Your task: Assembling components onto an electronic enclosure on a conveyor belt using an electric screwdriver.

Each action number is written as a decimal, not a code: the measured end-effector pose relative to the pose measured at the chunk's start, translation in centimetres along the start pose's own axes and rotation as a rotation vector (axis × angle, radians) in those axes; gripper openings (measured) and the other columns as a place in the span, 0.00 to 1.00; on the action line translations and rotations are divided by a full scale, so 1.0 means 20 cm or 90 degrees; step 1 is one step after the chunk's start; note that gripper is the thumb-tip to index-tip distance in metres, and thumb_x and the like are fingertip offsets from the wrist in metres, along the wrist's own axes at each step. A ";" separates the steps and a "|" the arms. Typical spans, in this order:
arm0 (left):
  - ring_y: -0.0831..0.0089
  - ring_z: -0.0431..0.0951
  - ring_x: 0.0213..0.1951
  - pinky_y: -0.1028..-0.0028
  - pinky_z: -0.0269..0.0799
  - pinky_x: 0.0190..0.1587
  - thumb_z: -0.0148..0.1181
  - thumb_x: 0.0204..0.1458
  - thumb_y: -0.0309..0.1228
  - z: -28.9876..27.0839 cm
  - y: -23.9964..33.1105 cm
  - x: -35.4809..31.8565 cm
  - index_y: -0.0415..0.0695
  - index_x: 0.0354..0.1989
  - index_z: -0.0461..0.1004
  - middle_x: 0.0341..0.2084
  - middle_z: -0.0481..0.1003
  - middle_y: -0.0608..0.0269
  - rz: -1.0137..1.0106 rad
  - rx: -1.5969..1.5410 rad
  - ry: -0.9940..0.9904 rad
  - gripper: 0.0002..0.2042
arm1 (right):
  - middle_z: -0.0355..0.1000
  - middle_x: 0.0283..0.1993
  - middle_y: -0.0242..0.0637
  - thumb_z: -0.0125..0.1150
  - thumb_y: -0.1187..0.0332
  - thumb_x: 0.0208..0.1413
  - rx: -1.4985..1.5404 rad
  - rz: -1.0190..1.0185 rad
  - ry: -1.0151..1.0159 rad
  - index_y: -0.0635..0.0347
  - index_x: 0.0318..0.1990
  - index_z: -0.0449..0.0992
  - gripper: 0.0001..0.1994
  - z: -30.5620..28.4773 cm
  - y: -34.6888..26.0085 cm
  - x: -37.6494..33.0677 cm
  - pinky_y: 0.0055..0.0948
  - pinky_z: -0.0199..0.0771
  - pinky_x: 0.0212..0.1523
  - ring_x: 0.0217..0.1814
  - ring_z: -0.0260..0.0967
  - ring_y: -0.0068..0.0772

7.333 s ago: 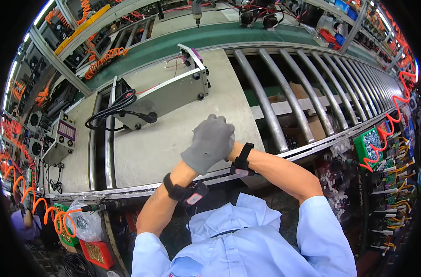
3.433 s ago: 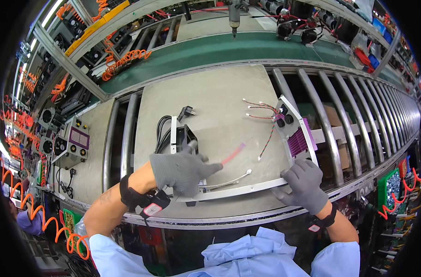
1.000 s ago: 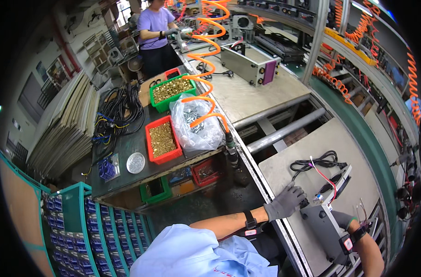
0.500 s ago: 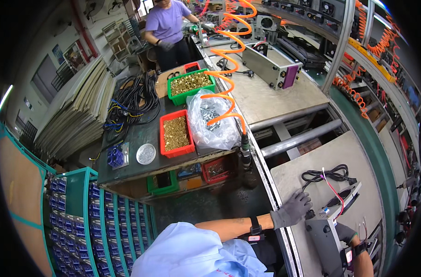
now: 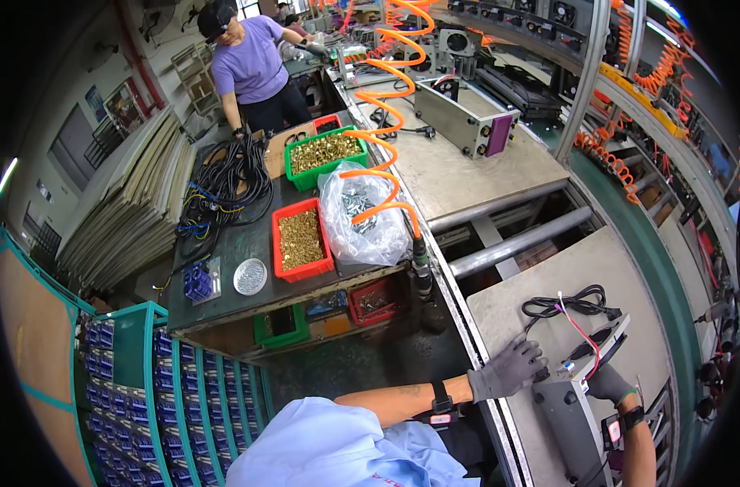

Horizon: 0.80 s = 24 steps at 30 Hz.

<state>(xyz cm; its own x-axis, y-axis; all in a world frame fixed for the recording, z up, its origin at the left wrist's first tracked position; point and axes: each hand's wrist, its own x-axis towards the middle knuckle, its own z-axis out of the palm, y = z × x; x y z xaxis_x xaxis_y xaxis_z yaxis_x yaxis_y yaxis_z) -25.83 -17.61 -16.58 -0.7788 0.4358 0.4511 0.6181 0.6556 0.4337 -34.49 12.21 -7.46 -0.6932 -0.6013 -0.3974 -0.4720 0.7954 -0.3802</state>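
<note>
A grey metal case (image 5: 566, 426) lies on the work board at the lower right, with a thin red and white lead (image 5: 579, 333) rising from it. My left hand (image 5: 509, 369), in a grey glove, is beside the case's near left corner. Its fingers are stretched out and apart, over the black power cord (image 5: 577, 302), part of which passes out of sight under them. At the case's right side is my right hand (image 5: 609, 383), also gloved. Its fingers reach toward the inside of the case and are largely hidden, so their grip does not show.
Left of the line, a dark table (image 5: 224, 284) holds a red bin (image 5: 328, 243) and a green bin (image 5: 295, 180) of brass parts, plus a bag of screws (image 5: 370, 237). An orange coiled hose (image 5: 390, 146) hangs down to a driver (image 5: 421, 264). Metal rollers (image 5: 516, 243) span a gap. A co-worker (image 5: 252, 61) stands beyond.
The co-worker has shifted left and now reaches down to the black cables. My right hand has moved slightly up along the case. My left hand stays nearly in place; the view has shifted a little.
</note>
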 end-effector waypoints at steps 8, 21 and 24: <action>0.51 0.75 0.50 0.60 0.74 0.52 0.61 0.53 0.29 -0.46 -0.16 -0.23 0.42 0.55 0.70 0.49 0.73 0.50 -0.120 -0.105 0.269 0.20 | 0.79 0.43 0.50 0.63 0.64 0.52 0.102 0.145 0.142 0.69 0.45 0.80 0.17 -0.19 -0.34 -0.46 0.35 0.77 0.47 0.45 0.79 0.40; 0.51 0.79 0.48 0.59 0.75 0.51 0.65 0.50 0.35 -1.94 -1.13 -1.10 0.45 0.46 0.80 0.45 0.80 0.49 -0.513 0.368 -0.022 0.16 | 0.76 0.37 0.48 0.70 0.59 0.50 -0.125 0.224 0.585 0.62 0.44 0.75 0.19 0.36 -0.64 -0.75 0.47 0.71 0.39 0.39 0.74 0.55; 0.52 0.80 0.48 0.60 0.74 0.52 0.67 0.47 0.35 -1.95 -1.24 -1.10 0.46 0.47 0.81 0.45 0.80 0.50 -0.530 0.360 -0.172 0.18 | 0.75 0.34 0.48 0.70 0.59 0.50 -0.167 0.208 0.600 0.61 0.43 0.75 0.19 0.35 -0.64 -0.74 0.47 0.71 0.37 0.37 0.74 0.55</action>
<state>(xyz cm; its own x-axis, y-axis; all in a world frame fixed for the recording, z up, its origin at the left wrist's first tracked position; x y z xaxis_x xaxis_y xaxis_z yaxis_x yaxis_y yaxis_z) -19.94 -67.46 -6.88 -0.9769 -0.2092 -0.0434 -0.2118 0.9750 0.0667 -14.33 10.48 -2.61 -0.9013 -0.1387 0.4105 -0.2095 0.9688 -0.1327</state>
